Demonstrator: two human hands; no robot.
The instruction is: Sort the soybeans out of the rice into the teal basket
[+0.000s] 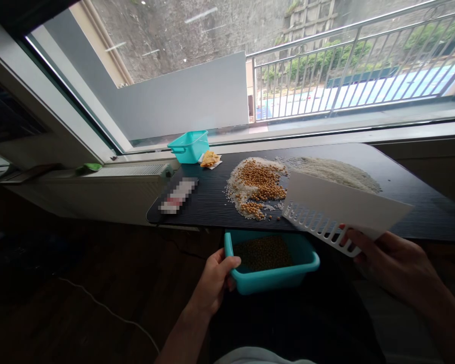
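My left hand [215, 278] grips the left rim of a teal tub [276, 278] held just below the front edge of the black table [420, 212]. The tub holds a layer of brown beans [263, 253]. My right hand [390, 260] holds a white slotted tray [341, 210] tilted on the table, its slotted edge beside a pile of yellow-brown beans [260, 182] mixed with white rice. A wider spread of white rice [337, 172] lies behind the tray.
A second teal tub [188, 145] stands at the table's far left corner with a yellow crumpled thing [210, 158] beside it. A blurred small pack [177, 195] lies at the left end. A radiator [132, 171] and window run behind; a white cable [106, 311] crosses the dark floor.
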